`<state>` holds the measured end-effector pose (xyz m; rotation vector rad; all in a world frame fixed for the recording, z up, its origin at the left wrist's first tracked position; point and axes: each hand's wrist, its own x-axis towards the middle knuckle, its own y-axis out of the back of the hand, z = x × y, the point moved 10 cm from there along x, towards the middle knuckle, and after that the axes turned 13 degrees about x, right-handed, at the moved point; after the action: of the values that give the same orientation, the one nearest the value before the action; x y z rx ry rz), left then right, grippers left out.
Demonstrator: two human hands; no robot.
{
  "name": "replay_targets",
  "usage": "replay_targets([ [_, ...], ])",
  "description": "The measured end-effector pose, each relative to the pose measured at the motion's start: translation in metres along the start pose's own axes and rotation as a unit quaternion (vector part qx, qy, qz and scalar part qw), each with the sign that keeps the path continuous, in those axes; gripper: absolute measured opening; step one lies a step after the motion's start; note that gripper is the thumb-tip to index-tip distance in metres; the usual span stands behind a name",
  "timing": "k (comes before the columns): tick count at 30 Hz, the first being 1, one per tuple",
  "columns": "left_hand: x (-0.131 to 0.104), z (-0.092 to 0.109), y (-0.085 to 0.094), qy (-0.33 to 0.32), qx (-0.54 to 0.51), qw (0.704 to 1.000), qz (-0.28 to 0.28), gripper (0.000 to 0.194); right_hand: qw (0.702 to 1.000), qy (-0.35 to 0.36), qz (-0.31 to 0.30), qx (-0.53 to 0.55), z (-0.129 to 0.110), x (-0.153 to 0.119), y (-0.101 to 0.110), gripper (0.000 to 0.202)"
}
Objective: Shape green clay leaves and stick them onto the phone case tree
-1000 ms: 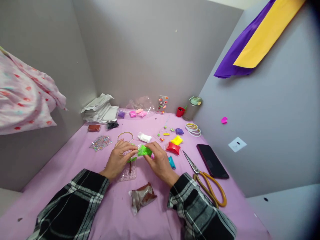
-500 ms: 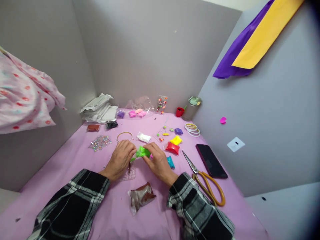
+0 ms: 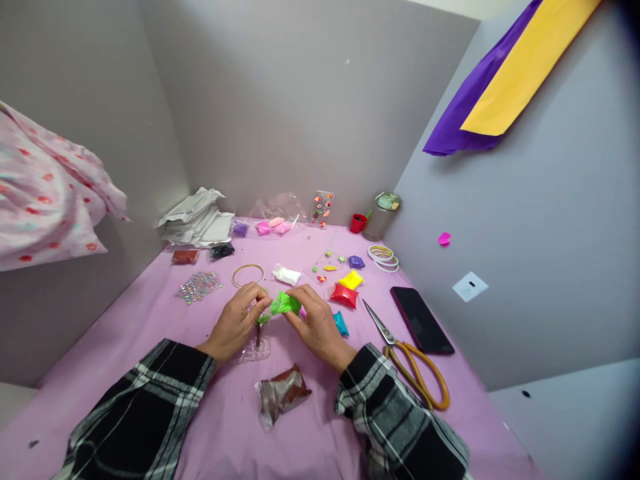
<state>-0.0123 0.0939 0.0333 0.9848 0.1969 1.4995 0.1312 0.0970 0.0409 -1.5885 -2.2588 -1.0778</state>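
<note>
My right hand (image 3: 317,327) pinches a crumpled packet of bright green clay (image 3: 285,304) between thumb and fingers above the table. Close to the packet's left edge, my left hand (image 3: 237,321) has thumb and fingertips drawn together; what they hold, if anything, is too small to make out. Below those fingertips lies a clear plastic piece (image 3: 256,348), bearing a thin brown strip (image 3: 259,335) topped with a bit of green clay (image 3: 263,320). Nearer to me rests an opened packet of brown clay (image 3: 284,395).
Scissors (image 3: 395,341) and a phone (image 3: 423,320) lie at the right. Red (image 3: 344,295), yellow (image 3: 351,279) and blue (image 3: 341,323) clay packets sit beyond my right hand. A gold bangle (image 3: 248,275), white packet (image 3: 287,274) and rhinestones (image 3: 199,287) lie farther back.
My left hand has shifted slightly left and its fingers have loosened a little, showing more of the green bit and brown strip below. My right hand keeps holding the green packet.
</note>
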Motion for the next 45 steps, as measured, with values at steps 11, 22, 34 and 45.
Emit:
replay_targets([
  [11, 0.001, -0.018, -0.004, 0.079, -0.110, 0.990, -0.025, 0.014, 1.000, -0.003, 0.031, 0.004, 0.006, -0.002, 0.006, 0.058],
  [22, -0.002, -0.024, -0.003, 0.105, -0.147, 0.983, -0.021, 0.013, 1.000, 0.007, 0.018, -0.011, 0.003, -0.002, 0.004, 0.054],
  [34, -0.005, -0.016, -0.022, 0.110, -0.173, 0.976, -0.078, 0.024, 0.998, 0.016, -0.052, -0.017, -0.012, -0.001, -0.008, 0.052],
  [45, -0.004, -0.028, -0.021, 0.147, -0.218, 0.963, -0.054, 0.023, 0.999, 0.028, -0.031, 0.023, -0.005, -0.001, -0.007, 0.042],
])
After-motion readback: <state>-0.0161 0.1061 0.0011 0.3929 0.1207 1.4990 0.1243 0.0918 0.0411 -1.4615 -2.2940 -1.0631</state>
